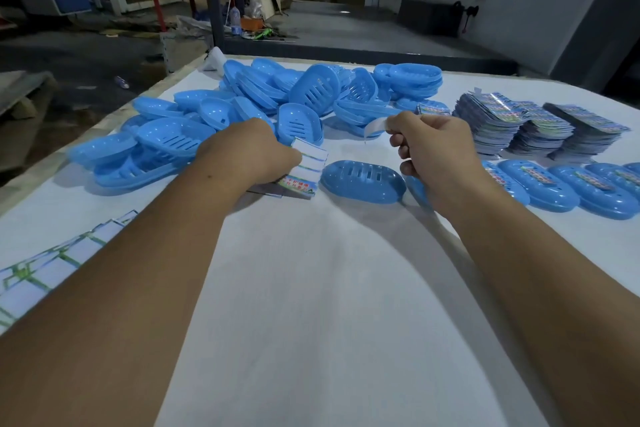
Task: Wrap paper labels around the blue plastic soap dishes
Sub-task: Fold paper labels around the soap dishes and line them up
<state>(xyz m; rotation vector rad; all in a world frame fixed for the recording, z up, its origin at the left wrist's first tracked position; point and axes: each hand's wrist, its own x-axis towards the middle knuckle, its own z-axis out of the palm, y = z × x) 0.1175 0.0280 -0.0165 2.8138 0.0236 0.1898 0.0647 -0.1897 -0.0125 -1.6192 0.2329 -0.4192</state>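
Head view: my left hand (pixel 258 152) pins the label stack (pixel 306 168) steady, my right hand (pixel 429 156) pinches a backing strip (pixel 375 125), peeling it to expose adhesive, I judge.

I see one blue soap dish (pixel 363 181) lying upside down on the white table between my hands, slotted base up, unlabelled. A stack of paper labels (pixel 304 170) sits under my left hand (pixel 254 149); my right hand (pixel 433 152) pinches a single white label strip (pixel 375 126). Beyond the left hand is a loose heap of bare dishes (pixel 277 97); right of the right hand stands a row of labelled dishes (pixel 568 187).
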